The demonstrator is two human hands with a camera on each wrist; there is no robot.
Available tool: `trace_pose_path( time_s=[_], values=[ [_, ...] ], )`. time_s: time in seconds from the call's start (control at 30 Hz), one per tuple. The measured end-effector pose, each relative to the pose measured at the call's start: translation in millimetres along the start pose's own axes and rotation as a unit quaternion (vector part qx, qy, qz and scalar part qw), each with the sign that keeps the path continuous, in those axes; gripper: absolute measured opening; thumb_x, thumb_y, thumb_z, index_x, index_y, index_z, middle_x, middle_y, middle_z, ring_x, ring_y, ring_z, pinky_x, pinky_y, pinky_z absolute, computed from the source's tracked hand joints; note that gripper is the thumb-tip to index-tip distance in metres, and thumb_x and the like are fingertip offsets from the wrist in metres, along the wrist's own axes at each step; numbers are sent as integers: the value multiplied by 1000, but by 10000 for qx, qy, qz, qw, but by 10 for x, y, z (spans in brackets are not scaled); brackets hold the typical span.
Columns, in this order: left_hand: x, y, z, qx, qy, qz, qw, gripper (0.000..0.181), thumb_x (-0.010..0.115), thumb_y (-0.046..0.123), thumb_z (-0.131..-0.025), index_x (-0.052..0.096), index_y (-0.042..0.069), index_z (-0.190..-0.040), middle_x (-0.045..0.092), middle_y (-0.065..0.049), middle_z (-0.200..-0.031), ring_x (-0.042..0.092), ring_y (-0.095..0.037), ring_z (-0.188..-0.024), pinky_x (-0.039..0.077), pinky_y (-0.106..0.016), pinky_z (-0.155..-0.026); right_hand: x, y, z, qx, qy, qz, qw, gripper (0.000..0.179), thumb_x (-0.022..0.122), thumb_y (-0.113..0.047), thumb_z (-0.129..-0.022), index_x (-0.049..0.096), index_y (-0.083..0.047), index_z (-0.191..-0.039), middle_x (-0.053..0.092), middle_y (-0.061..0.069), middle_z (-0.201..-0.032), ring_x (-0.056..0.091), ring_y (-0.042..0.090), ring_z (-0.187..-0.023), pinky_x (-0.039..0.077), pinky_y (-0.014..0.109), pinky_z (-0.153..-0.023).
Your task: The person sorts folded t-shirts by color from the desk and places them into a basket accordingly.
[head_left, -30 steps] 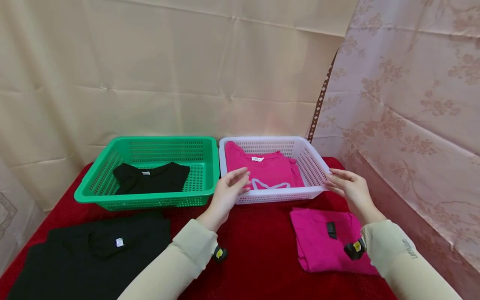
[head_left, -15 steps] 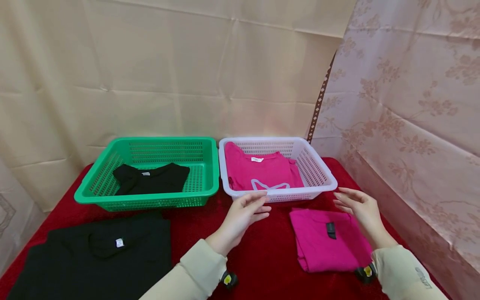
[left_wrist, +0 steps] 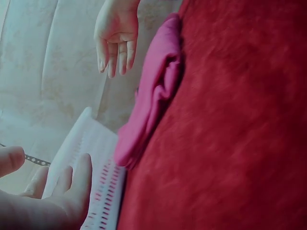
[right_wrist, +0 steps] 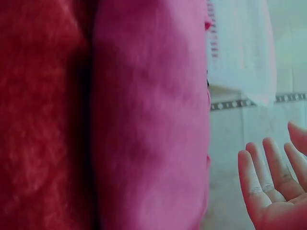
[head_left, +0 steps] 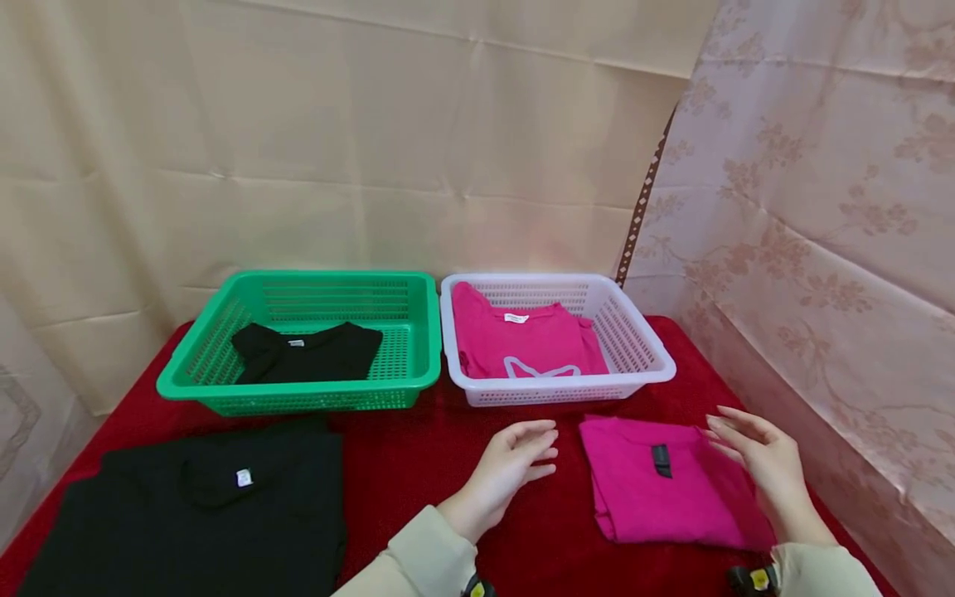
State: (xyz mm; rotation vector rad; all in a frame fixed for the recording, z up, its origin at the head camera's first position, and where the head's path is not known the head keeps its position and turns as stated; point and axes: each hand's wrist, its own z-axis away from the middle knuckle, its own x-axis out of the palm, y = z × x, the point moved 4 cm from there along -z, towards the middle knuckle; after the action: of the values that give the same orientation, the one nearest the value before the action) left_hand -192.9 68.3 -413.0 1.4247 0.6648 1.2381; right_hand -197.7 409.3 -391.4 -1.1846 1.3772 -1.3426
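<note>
A folded bright pink shirt [head_left: 671, 489] with a black neck label lies on the red cloth at the right. My left hand [head_left: 507, 468] hovers just left of it, fingers relaxed and holding nothing. Over the shirt's right side is my right hand [head_left: 764, 460], its fingers loosely extended and likewise without a thing in them. In the left wrist view the folded pink shirt [left_wrist: 151, 96] shows between the two hands, with the right hand [left_wrist: 117, 38] beyond it. The right wrist view shows the shirt's near side [right_wrist: 148, 124] close up.
Behind stands a white basket [head_left: 555, 388] holding another pink shirt [head_left: 533, 340]. A green basket [head_left: 298, 402] to its left holds a black shirt [head_left: 321, 352]. One more folded black shirt [head_left: 209, 514] lies at the front left. Curtains hang at the back and right.
Both hands have left the white basket and come back toward the body and to the right, to either side of the folded pink shirt. The baskets and shirts stay where they were.
</note>
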Motion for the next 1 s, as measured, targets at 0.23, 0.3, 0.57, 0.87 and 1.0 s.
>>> trace_pose_path(
  time_s=[0.23,0.3,0.57,0.87,1.0],
  values=[
    [101,-185,21,-136,-74,96,9998,42,60,18,-99,54,-4,-134,57,-20,-137,63,-28,-112,57,-41,-94,-249,90,96,139,-5,-618,9980,38,57,6,-95,77,-26,-96,76,-8,-91,74,4,-82,60,22,-69],
    [135,-218,29,-175,-128,124,9997,43,60,17,-98,54,-4,-134,57,-21,-136,62,-27,-112,57,-42,-94,-303,108,108,91,-19,-701,9975,39,56,8,-95,77,-24,-98,77,-7,-91,73,4,-82,60,22,-69],
    [286,-295,55,-400,-237,222,9987,44,61,16,-97,53,-5,-135,58,-21,-133,60,-28,-112,56,-43,-94,-404,215,131,76,167,-430,9989,41,57,9,-94,77,-27,-94,76,-9,-88,72,0,-82,58,18,-68],
    [397,-348,34,-477,-348,105,9982,45,62,17,-96,53,-4,-135,55,-18,-133,58,-26,-116,56,-44,-94,-422,316,137,835,723,667,9916,39,71,-3,-89,72,-42,-82,71,-26,-84,63,-15,-80,52,9,-65],
    [407,-381,0,-546,-332,60,9979,46,63,17,-96,52,-4,-135,52,-20,-135,58,-27,-116,56,-46,-95,-425,361,117,1364,430,815,9864,39,70,-8,-92,68,-46,-84,66,-31,-86,62,-14,-79,52,12,-66]
  ],
)
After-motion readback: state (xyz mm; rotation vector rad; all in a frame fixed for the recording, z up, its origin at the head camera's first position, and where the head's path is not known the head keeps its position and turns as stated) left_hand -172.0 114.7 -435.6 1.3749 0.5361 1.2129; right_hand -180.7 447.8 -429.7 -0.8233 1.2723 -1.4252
